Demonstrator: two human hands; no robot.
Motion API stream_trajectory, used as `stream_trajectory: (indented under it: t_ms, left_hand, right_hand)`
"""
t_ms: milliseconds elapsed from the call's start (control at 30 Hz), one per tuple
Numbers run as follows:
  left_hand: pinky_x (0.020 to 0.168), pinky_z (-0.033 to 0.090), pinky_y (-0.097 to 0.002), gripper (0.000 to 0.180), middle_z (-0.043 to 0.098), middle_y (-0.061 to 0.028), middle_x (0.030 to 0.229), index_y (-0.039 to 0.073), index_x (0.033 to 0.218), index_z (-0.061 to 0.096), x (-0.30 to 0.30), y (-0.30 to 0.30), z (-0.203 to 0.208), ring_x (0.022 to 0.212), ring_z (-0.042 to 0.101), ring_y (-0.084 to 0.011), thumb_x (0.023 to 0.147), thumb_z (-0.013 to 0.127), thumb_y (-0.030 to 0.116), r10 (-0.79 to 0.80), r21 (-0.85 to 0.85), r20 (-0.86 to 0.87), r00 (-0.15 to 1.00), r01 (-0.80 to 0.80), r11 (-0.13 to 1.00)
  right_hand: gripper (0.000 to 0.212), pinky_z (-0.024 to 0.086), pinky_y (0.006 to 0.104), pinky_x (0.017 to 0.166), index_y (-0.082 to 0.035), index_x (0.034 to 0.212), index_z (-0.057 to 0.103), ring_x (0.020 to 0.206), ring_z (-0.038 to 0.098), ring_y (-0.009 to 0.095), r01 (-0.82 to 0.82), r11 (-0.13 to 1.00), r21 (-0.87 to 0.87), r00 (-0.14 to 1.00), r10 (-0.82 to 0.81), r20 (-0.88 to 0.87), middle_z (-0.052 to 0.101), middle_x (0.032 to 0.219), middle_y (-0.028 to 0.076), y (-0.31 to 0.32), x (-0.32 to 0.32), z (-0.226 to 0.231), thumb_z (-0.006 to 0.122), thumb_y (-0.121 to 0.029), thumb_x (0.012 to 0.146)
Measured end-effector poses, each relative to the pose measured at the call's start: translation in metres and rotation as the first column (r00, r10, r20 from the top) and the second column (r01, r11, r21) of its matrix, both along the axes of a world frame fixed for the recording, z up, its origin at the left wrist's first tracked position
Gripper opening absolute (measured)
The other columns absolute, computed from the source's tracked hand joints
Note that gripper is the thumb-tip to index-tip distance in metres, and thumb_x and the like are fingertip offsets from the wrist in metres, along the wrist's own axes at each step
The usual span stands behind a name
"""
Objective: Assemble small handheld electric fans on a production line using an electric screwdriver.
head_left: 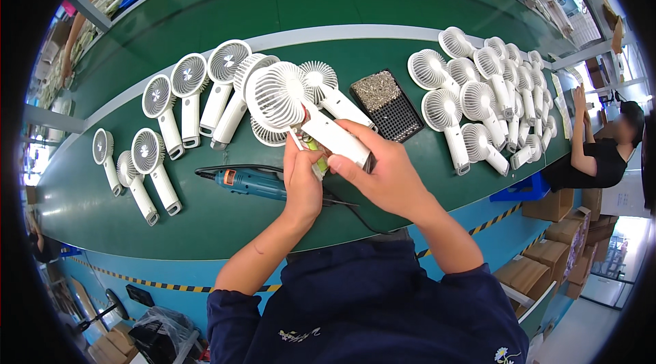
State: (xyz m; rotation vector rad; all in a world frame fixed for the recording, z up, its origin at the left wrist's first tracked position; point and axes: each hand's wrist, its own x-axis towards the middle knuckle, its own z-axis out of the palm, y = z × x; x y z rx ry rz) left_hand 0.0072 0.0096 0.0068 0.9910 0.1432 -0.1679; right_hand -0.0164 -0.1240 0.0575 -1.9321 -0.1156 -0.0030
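Observation:
Above the middle of the green table I hold a white handheld fan point(276, 99), tilted with its round grille to the upper left. My right hand point(391, 171) is closed round its handle, with the thumb near the handle's lower end. My left hand point(303, 183) pinches the handle's underside, where a narrow white piece and something yellow-green show; the fingers partly hide these parts. A bit of red shows at the fan's neck. Just below and left lies a teal electric screwdriver point(251, 182) with a black cord, partly behind my left hand. Other white fans lie directly behind the held one.
Several white fans point(158, 96) lie spread on the left of the green table point(225, 234). A denser group of fans point(478, 99) covers the right. A black perforated tray point(404, 121) holds many small metal pieces. Another person point(605, 156) sits beyond the right end.

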Motion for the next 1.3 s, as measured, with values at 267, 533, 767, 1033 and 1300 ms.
stream_trajectory:
  t_ms: [267, 533, 767, 1033, 1300]
  left_hand:
    - [0.069, 0.047, -0.0302, 0.051, 0.054, -0.0084, 0.100, 0.001, 0.132, 0.039, 0.000, 0.005, 0.004, 0.080, 0.052, -0.0155, 0.081, 0.040, 0.006, -0.119, -0.134, 0.017, 0.993, 0.120, 0.984]
    - [0.101, 0.043, -0.0335, 0.053, 0.052, -0.0124, 0.132, 0.000, 0.141, 0.034, 0.001, 0.014, 0.007, 0.121, 0.052, -0.0193, 0.091, 0.050, 0.004, -0.229, -0.201, 0.007, 0.973, 0.226, 0.953]
    - [0.093, 0.049, -0.0346, 0.059, 0.056, -0.0122, 0.119, -0.002, 0.141, 0.034, 0.003, 0.018, 0.007, 0.104, 0.059, -0.0181, 0.091, 0.062, 0.011, -0.305, -0.230, 0.166, 0.938, 0.338, 0.913]
    - [0.086, 0.052, -0.0331, 0.061, 0.057, -0.0138, 0.116, -0.005, 0.139, 0.033, 0.001, 0.014, 0.004, 0.100, 0.061, -0.0177, 0.087, 0.065, -0.002, -0.282, -0.104, 0.178, 0.943, 0.302, 0.947]
    - [0.080, 0.057, -0.0310, 0.069, 0.060, -0.0156, 0.114, -0.003, 0.137, 0.036, -0.005, 0.006, 0.008, 0.095, 0.066, -0.0191, 0.078, 0.073, -0.005, -0.210, 0.055, 0.150, 0.966, 0.204, 0.977]
  right_hand:
    - [0.050, 0.053, 0.0293, 0.075, 0.004, 0.123, 0.058, 0.086, 0.067, 0.016, 0.051, 0.974, 0.219, 0.996, -0.032, -0.088, 0.070, 0.099, 0.015, -0.003, 0.001, -0.016, 0.070, -0.029, 0.089]
    - [0.049, 0.052, 0.0269, 0.074, 0.006, 0.123, 0.057, 0.086, 0.065, 0.013, 0.049, 0.971, 0.236, 0.996, -0.065, 0.057, 0.069, 0.099, 0.013, 0.000, 0.006, -0.018, 0.069, -0.027, 0.090]
    - [0.043, 0.040, 0.0195, 0.047, 0.002, 0.129, 0.055, 0.060, 0.049, 0.004, 0.158, 0.799, 0.581, 0.963, 0.006, -0.270, 0.061, 0.082, 0.003, -0.005, -0.001, -0.011, 0.059, -0.026, 0.097]
    - [0.044, 0.040, 0.0219, 0.049, -0.003, 0.131, 0.052, 0.056, 0.038, 0.005, 0.249, 0.618, 0.745, 0.896, 0.144, -0.420, 0.050, 0.080, 0.001, -0.006, -0.011, -0.031, 0.045, -0.036, 0.103]
    - [0.046, 0.037, 0.0247, 0.046, -0.005, 0.111, 0.055, 0.051, 0.036, 0.006, 0.429, 0.503, 0.751, 0.802, 0.170, -0.572, 0.047, 0.073, -0.002, -0.009, -0.013, -0.048, 0.036, -0.046, 0.103]
